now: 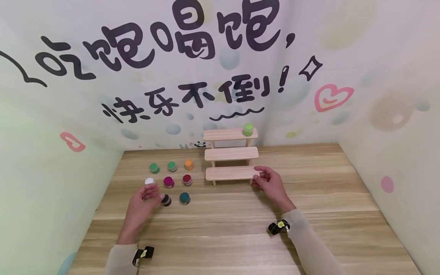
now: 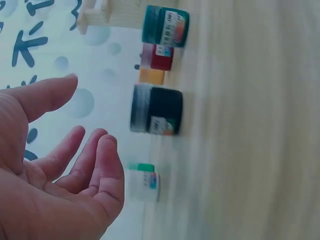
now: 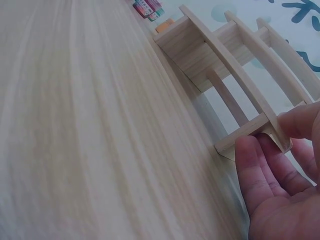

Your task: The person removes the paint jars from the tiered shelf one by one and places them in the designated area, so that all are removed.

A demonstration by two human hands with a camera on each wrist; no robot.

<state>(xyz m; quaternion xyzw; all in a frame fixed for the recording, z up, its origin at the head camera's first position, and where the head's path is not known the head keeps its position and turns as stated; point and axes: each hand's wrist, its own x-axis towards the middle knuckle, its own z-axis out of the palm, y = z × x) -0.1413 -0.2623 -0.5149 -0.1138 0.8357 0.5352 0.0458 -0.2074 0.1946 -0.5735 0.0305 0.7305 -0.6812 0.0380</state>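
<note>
My left hand (image 1: 141, 208) hovers beside the black paint jar (image 1: 166, 200) and in front of the white paint jar (image 1: 149, 181). In the left wrist view its thumb and fingers are spread apart with nothing between them, and the black jar stands clear of the fingertips. With thumb and fingers, my right hand (image 1: 271, 185) grips the right end of the lowest step of a three-tier wooden shelf (image 1: 231, 154). On the top step, toward the right, sits a light green paint jar (image 1: 248, 130).
Around the left hand stand more jars: two green (image 1: 154, 168), an orange (image 1: 188, 164), a magenta (image 1: 168, 182), a dark red (image 1: 187, 180) and a teal one (image 1: 185, 198). A printed wall (image 1: 154, 95) rises behind the wooden tabletop (image 1: 220, 236).
</note>
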